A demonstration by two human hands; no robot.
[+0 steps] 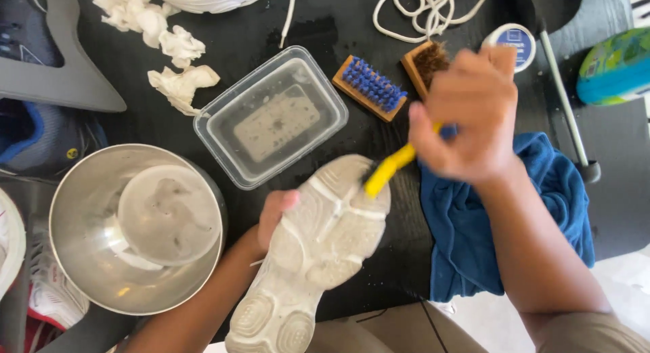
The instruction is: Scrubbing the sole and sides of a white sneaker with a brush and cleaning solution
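**Sneaker sole under the brush**

Sneaker (318, 251) lies sole-up over the near table edge; my left hand (274, 217) clasps its side from beneath. I judge the scrubbing is mid-step: my right hand (470, 119) is closed on a yellow brush (387, 169), bristles at the toe. Next strokes call for a firm hold.

Left to right on the wet black table (325, 28): steel bowl (135, 228), clear tub (271, 116), wooden brushes (371, 87), blue cloth (487, 224).

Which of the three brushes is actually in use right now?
The yellow-handled brush, gripped by the right hand against the shoe sole. The blue-bristled brush and brown-bristled brush lie untouched.
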